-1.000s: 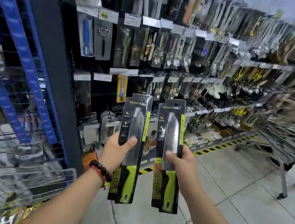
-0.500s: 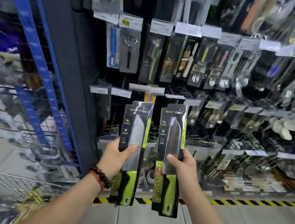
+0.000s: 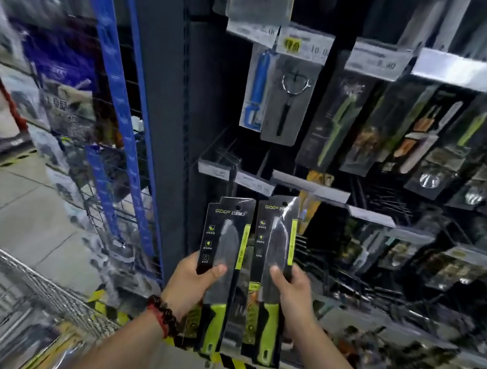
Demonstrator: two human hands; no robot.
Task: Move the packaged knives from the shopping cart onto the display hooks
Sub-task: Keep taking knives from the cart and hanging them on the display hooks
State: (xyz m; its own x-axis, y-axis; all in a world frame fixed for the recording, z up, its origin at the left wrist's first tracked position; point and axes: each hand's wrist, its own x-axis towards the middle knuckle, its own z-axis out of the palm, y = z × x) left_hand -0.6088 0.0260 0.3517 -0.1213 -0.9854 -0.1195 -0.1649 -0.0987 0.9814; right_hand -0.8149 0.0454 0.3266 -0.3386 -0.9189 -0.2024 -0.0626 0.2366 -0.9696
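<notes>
Two packaged knives are held up in front of the display wall [image 3: 199,139], so the carrying stage is judged to be ending and the hanging stage about to begin. The left knife package [image 3: 223,271] is gripped by the left hand [image 3: 190,285], with the thumb laid across its front at mid-height and the fingers hidden behind. The right knife package [image 3: 272,275] is held likewise by the right hand [image 3: 294,299], thumb on the front. Both packages are held close side by side, just apart, near the left edge of the display wall. Their long axes run nearly upright, leaning slightly right at the top; blade tips and hang holes point up, green handles down. The empty display hooks [image 3: 230,153] lie above the package tops. The next move is judged to call for each hole to be raised and lined up with a hook tip, then pushed on. The shopping cart [image 3: 50,291] is seen at the lower left.
</notes>
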